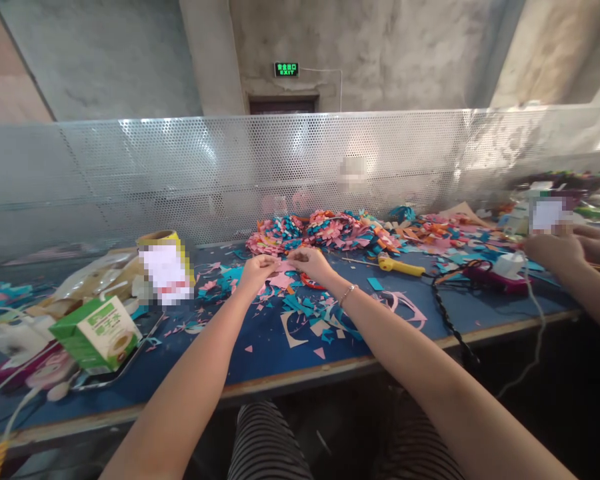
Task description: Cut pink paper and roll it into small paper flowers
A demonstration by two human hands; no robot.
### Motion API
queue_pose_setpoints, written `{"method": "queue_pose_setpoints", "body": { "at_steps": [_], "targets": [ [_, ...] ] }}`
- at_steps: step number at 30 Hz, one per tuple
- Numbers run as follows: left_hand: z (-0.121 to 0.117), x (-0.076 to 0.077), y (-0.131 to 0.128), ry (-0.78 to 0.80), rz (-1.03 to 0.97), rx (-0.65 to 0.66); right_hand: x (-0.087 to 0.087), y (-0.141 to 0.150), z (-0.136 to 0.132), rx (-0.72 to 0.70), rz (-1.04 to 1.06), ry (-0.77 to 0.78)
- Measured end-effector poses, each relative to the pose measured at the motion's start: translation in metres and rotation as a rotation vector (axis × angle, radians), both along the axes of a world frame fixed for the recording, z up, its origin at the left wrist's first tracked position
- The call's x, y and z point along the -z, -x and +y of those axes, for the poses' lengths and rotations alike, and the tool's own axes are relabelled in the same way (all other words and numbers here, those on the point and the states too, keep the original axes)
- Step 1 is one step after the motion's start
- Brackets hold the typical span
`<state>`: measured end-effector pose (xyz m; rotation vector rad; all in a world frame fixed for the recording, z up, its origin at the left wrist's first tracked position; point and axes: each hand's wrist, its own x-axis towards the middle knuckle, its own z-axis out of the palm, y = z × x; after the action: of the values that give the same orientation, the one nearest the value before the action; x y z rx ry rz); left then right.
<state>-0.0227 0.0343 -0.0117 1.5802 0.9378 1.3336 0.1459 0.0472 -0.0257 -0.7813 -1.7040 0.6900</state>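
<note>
My left hand and my right hand are close together over the middle of the table. Their fingers are pinched on a small pink cut-out piece of paper or felt between them. A thin bracelet circles my right wrist. Just behind my hands lies a heap of fringed pink, blue and orange bundles. Blue, pink and cream scraps are scattered below and around my hands. To the right lies a yellow-handled tool with a thin metal rod, possibly a soldering iron.
On the left stand a green-and-white drink carton and a yellow tub with a blurred front. A dark twisted cord hangs over the blue table's edge. A perforated metal screen closes the back. Another person's hands are at right.
</note>
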Motion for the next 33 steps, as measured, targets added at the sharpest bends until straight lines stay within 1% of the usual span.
{"method": "queue_pose_setpoints", "body": {
  "at_steps": [2,5,12,16,19,22,27,30,33],
  "targets": [
    [-0.001,0.001,-0.001,-0.025,0.029,0.008,0.001,0.000,-0.001,0.012,-0.037,-0.008],
    [-0.001,0.002,-0.002,-0.050,0.062,0.020,0.002,0.000,0.000,0.068,-0.115,-0.037],
    [0.001,0.006,-0.002,-0.038,0.112,0.047,0.001,0.000,-0.006,0.115,-0.211,-0.069],
    [-0.001,0.005,-0.002,-0.051,0.186,0.068,-0.002,0.000,-0.009,0.102,-0.243,-0.058],
    [-0.002,0.004,-0.002,-0.086,0.211,0.052,-0.002,0.000,-0.007,0.082,-0.240,-0.065],
    [-0.001,0.003,-0.001,-0.048,0.167,0.024,-0.001,-0.002,-0.003,0.069,-0.205,-0.052],
    [-0.001,0.002,-0.001,0.082,0.018,0.014,0.001,-0.006,0.002,0.030,-0.096,0.034],
    [-0.002,0.001,-0.002,0.125,-0.014,0.028,0.001,-0.005,0.001,0.017,-0.073,0.055],
    [-0.003,-0.001,-0.002,0.148,-0.021,0.015,0.001,-0.004,0.002,0.011,-0.069,0.047]
  ]
}}
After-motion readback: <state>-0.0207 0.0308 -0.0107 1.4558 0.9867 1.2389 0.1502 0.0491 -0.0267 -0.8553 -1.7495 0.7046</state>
